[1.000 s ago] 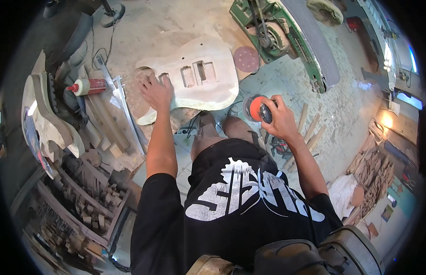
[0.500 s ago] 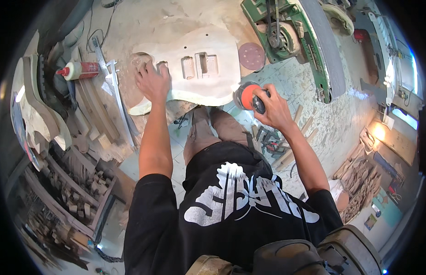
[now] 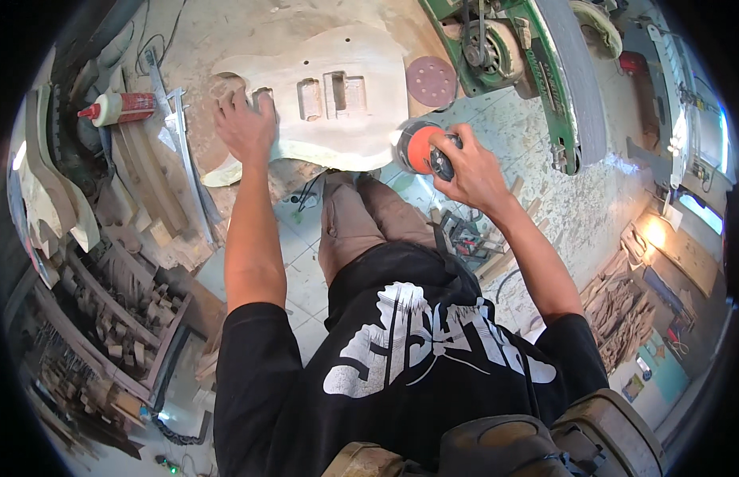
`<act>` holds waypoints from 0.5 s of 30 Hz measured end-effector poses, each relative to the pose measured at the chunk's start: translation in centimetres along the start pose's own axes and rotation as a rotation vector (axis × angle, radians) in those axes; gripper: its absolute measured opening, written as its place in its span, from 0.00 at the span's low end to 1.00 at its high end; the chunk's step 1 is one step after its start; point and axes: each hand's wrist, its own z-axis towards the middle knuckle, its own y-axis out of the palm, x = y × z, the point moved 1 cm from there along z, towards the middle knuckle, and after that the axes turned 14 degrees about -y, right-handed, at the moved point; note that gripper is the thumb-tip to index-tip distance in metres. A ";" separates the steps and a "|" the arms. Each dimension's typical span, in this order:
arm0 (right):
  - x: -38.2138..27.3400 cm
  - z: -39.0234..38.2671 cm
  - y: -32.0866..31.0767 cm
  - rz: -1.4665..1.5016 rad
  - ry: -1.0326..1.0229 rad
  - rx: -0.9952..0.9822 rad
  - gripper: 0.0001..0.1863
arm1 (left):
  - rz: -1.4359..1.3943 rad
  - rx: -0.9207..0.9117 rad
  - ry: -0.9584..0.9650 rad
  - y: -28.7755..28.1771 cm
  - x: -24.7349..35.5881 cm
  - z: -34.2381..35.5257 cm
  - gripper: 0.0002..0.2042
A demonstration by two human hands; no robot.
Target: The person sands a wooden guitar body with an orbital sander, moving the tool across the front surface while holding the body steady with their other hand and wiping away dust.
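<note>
Pale, curvy wooden guitar body (image 3: 346, 139) lies dead ahead, long axis left-right. Bare left hand (image 3: 246, 131) rests fingers-spread on its left end; right hand (image 3: 473, 171), well apart, grips a round orange-and-black sander (image 3: 418, 149) at the right edge.

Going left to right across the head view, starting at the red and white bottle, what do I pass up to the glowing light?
Bottle → caliper → left hand → guitar body's cavities → orange sander → right hand → glowing light.
</note>
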 end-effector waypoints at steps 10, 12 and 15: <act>0.6 -0.8 0.5 0.000 -0.006 0.020 0.33 | 0.017 -0.018 -0.029 -0.1 0.0 -0.1 0.31; 0.0 0.0 0.4 0.003 -0.019 0.042 0.33 | 0.017 -0.031 -0.036 -0.1 0.1 0.1 0.31; -0.6 1.1 -0.2 0.004 -0.011 0.026 0.33 | 0.013 -0.043 -0.059 0.0 0.1 0.2 0.31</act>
